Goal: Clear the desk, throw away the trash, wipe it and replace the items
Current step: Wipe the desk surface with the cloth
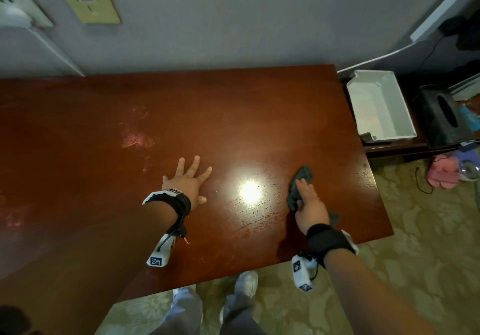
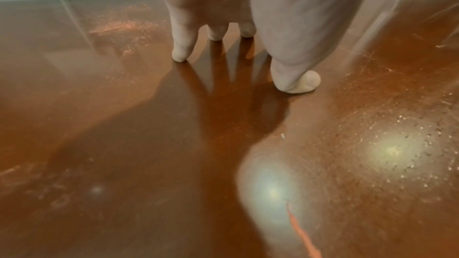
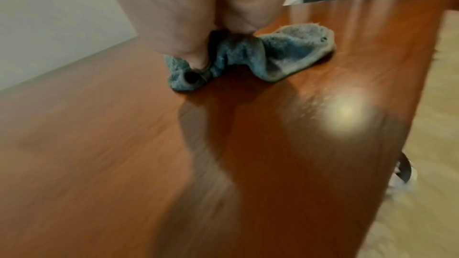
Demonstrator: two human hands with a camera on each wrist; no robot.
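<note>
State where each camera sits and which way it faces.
Head: worn on the head, faces down at the desk; both forearms, left hand, right hand, legs show.
Left wrist: faces along the fingers, spread on the desk.
Right wrist: faces along the right hand gripping the cloth.
Shared: head and right wrist both show the cloth; all show the desk.

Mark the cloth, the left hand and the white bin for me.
cloth (image 3: 273, 54): right wrist view, on its spread-out right fold.
left hand (image 1: 185, 182): head view, on the back of the hand.
white bin (image 1: 396, 106): head view, on its right inner wall.
</note>
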